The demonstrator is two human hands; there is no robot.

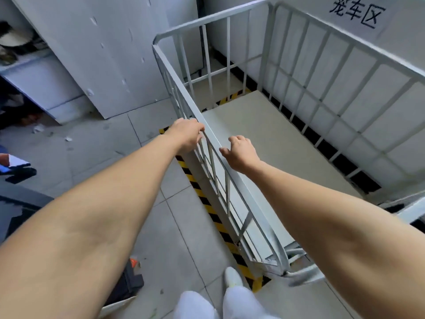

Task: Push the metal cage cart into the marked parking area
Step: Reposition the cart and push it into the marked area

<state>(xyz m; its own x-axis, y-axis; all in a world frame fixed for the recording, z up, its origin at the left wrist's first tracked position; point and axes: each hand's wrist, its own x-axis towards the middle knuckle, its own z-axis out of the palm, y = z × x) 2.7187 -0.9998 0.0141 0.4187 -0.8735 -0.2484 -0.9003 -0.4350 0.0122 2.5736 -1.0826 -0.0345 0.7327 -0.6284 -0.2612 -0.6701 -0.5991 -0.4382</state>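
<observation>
The metal cage cart (299, 72) is a grey barred frame with a pale flat floor, standing against the right wall. Yellow-and-black floor tape (207, 203) marking the parking area runs along under its near side rail and shows again at its far end. My left hand (188, 134) is closed over the cart's near top rail. My right hand (241, 153) hovers just over the same rail, a little nearer to me, fingers curled and apart, holding nothing. The cart is empty.
Black characters (356, 12) are painted on the wall above the cart. A white panel (103, 54) leans against the left wall beside a low white cabinet (46, 84). A black box (131, 282) sits on the tiles at lower left. My white shoe (233, 277) is near the tape corner.
</observation>
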